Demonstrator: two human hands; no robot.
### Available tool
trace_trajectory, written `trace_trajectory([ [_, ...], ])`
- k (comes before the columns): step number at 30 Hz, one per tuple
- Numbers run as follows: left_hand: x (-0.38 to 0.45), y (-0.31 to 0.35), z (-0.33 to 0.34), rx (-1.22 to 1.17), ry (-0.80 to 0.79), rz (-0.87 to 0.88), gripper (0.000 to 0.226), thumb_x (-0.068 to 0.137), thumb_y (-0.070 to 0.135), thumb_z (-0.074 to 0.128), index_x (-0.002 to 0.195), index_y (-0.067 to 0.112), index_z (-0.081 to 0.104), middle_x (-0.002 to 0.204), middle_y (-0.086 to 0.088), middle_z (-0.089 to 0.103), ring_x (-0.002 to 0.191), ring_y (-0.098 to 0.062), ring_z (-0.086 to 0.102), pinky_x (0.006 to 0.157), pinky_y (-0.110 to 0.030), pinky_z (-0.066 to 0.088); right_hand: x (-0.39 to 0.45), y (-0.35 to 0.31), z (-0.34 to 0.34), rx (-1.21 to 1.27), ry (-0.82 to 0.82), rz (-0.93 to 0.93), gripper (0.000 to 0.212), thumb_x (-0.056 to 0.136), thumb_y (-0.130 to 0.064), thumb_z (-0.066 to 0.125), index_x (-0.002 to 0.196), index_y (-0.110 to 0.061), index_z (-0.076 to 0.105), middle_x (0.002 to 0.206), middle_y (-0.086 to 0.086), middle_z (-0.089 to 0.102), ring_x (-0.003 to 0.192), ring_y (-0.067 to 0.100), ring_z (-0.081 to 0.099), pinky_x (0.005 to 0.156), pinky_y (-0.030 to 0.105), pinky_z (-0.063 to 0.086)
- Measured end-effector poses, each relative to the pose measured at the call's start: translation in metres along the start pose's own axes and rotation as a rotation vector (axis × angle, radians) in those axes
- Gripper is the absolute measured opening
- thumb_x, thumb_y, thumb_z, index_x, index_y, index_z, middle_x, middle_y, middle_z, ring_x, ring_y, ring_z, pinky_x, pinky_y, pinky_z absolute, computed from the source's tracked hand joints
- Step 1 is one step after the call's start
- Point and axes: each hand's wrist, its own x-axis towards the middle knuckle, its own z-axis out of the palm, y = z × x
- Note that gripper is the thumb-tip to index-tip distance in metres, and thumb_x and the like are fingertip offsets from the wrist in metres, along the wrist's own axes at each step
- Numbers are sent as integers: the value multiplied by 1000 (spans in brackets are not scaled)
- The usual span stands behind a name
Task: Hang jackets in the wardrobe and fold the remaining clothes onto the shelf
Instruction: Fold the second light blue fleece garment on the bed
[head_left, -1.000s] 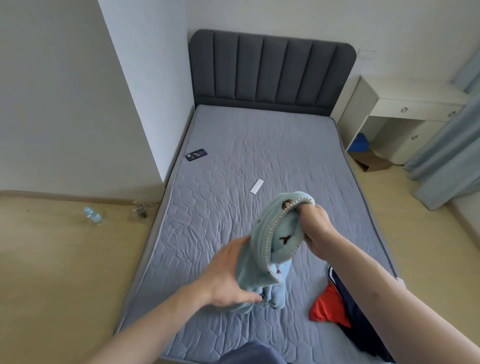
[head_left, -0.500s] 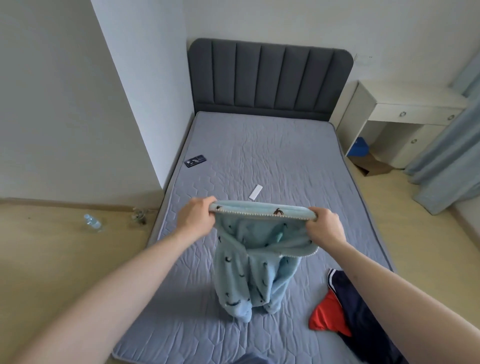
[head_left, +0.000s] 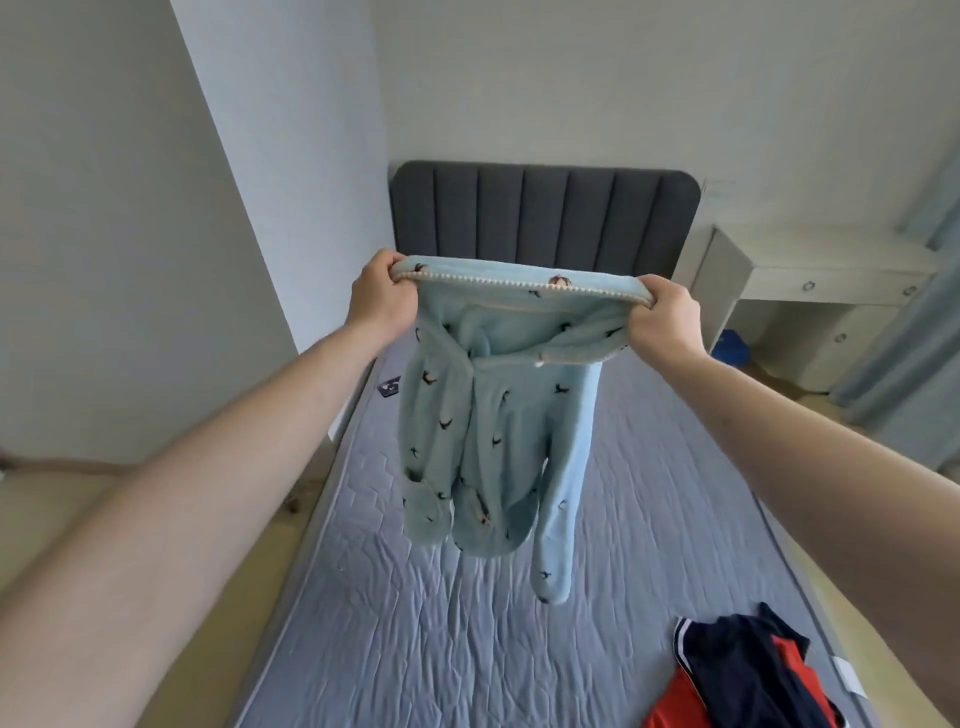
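Observation:
A light blue fleece garment (head_left: 493, 426) with small dark prints and a beaded white trim hangs in the air above the bed. My left hand (head_left: 382, 296) grips the left end of its top edge. My right hand (head_left: 662, 319) grips the right end, so the edge is stretched flat between them. The body and sleeves dangle free, clear of the mattress. A navy, red and white garment (head_left: 748, 675) lies crumpled on the bed at the lower right.
The grey quilted mattress (head_left: 649, 499) runs to a dark padded headboard (head_left: 545, 218). A dark phone (head_left: 389, 386) lies at the bed's left edge by a white wall. A white desk with drawers (head_left: 821, 291) and grey curtains (head_left: 914, 364) stand right.
My left hand took hold of the garment's top edge, both hands spread it wide, then raised it high off the bed. My view tilted upward.

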Motion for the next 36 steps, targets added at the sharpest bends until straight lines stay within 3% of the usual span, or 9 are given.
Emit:
trace_trajectory([
  [7,-71,-28,-24,-136,-78,173,12,99,21,56,102,27,66,99,20,68,88,12,58,66,-7,42,-50,5,-20,195,-8,-215,40,85,3,43,100,-23,69,87,-12,68,78,-9,60,57,4,42],
  [13,-193,-157,23,-17,-309,34,37,89,-6,65,99,29,66,112,10,67,104,-4,63,91,-26,48,-140,125,33,23,-360,-104,36,85,-1,63,97,-32,75,92,-13,71,83,2,65,69,26,54],
  [16,-253,-227,58,91,-550,-118,31,93,5,63,95,35,60,116,18,61,110,4,58,90,-18,45,-192,188,67,-105,-565,23,57,76,1,65,90,-54,69,91,-17,71,85,1,65,72,23,51],
  [22,-371,-367,145,381,-891,-392,31,90,6,55,117,16,68,121,12,58,111,-11,60,97,-25,46,-301,309,151,-350,-1056,257,46,69,-27,56,106,-48,72,94,-9,61,86,6,61,72,24,47],
  [25,-421,-414,179,452,-1018,-497,18,85,6,52,94,13,66,103,5,58,101,-24,60,91,-35,47,-356,366,186,-454,-1213,326,46,78,-20,57,116,-42,72,104,-5,58,105,14,63,82,26,47],
  [27,-446,-439,198,475,-1130,-523,18,85,5,51,86,19,63,92,13,49,97,-19,57,80,-20,39,-391,401,202,-476,-1278,395,45,82,-24,58,121,-42,70,113,-4,58,113,15,61,85,25,45],
  [31,-464,-490,224,535,-1375,-603,43,86,14,54,125,28,64,129,7,54,125,-19,55,97,-24,43,-432,458,224,-459,-1424,542,41,80,-45,69,121,-45,66,116,-14,51,109,3,56,87,16,40],
  [33,-450,-517,238,525,-1297,-693,30,91,22,56,118,32,64,130,6,56,121,-16,56,89,-24,42,-434,487,237,-467,-1441,623,44,81,-39,71,124,-41,66,122,-13,56,105,2,55,90,16,41],
  [36,-399,-553,268,484,-999,-707,16,93,31,61,109,28,62,127,5,56,107,-15,59,82,-26,41,-409,528,265,-446,-1142,726,43,88,-32,71,130,-28,64,128,-2,62,105,12,60,88,27,47],
])
